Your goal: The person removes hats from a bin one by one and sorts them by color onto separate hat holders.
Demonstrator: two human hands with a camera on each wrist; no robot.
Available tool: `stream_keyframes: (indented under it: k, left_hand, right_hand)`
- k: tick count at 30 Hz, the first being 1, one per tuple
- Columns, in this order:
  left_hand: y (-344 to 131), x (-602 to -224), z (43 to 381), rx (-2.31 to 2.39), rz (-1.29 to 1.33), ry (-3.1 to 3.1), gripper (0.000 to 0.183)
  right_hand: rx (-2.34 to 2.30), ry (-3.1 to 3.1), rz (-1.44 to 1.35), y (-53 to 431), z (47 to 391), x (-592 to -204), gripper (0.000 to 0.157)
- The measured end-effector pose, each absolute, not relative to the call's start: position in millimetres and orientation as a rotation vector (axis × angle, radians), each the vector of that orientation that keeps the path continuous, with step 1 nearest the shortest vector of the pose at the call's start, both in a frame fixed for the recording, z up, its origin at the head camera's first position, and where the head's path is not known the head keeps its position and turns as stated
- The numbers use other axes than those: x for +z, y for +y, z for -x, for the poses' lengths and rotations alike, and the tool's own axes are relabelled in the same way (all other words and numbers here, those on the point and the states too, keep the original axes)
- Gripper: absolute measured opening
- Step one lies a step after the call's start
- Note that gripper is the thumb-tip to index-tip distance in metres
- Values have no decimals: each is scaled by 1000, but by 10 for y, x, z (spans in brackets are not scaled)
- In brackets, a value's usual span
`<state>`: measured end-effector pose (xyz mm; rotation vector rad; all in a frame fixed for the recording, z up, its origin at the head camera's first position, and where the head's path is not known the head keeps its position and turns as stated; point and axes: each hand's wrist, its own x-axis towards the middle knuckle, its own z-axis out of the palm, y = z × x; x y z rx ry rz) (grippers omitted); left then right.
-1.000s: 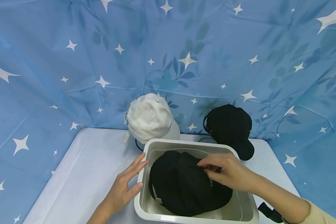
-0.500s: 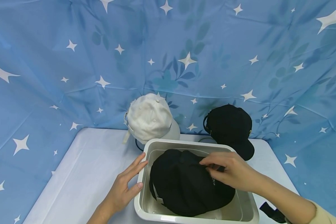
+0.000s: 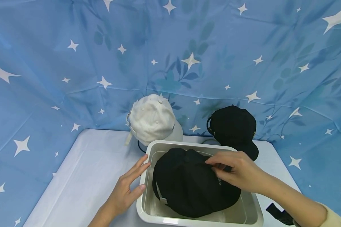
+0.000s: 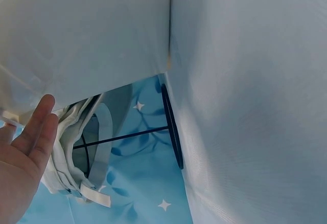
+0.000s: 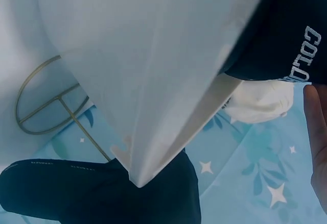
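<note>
A black baseball cap [image 3: 193,186] with pale lettering on its front sits in a light grey plastic tub [image 3: 170,219]. My right hand [image 3: 236,170] pinches the cloth of its crown between thumb and fingers, near the lettering. The right wrist view shows this lettering [image 5: 304,55] close up, just above a fingertip. On the tub's left rim rest the fingers of my left hand [image 3: 125,189], spread and nearly straight. In the left wrist view, the left hand [image 4: 25,157] lies by the tub's outer wall, with the thumb out of sight.
Behind the tub, a cream cap [image 3: 152,119] hangs on a dark wire stand [image 4: 172,127]. At the back right is another black cap [image 3: 233,129], on a brass-coloured wire stand [image 5: 41,73]. A starry blue cloth [image 3: 170,41] hangs behind the white table [image 3: 82,176].
My right hand and the black cap in the tub have shifted slightly right and up. The left hand keeps its place on the rim.
</note>
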<state>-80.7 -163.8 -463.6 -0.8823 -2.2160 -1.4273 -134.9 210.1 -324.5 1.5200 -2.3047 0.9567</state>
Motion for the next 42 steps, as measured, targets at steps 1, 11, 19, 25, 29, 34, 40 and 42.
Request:
stream_keyframes:
  k: [1,11,19,25,29,34,40,42]
  left_hand:
    - [-1639,-4636,806,-1427,881,-2216,62]
    - [-1636,-4624,813,-1408,894,-2199,61]
    - [-1628,-4641,804,-1393,886,-2201,62]
    - [-1634,-4645,801,-1396,874,-2214,63]
    - [-1634,-4638,806,-1406,880,-2216,64]
    - [-1634,-4636,810,-1398,888,-2216,65]
    - [-1631,-4638,812,-1393,895,-2207,66]
    - [-1629,-4636,810,-1395,892,-2206,66]
  right_hand:
    - [955,-2306,-1518,2105,1350,-3236,51]
    - [914,-2288,-1525,2107,1386,-3127,52]
    - [920,-2211,-1543,2138,1410,-3041,37]
    - [918,-2210,-1542,2131,1413,-2987,21]
    - [909,-2195,-1532,2121,1401,-2944,18]
    - [892,-2276,-1462,2148,1368,-2845,28]
    - [879,-2176,-1466,2184,1396,-2759,27]
    - [879,-2118,-1491,2196,1427,-2738,25]
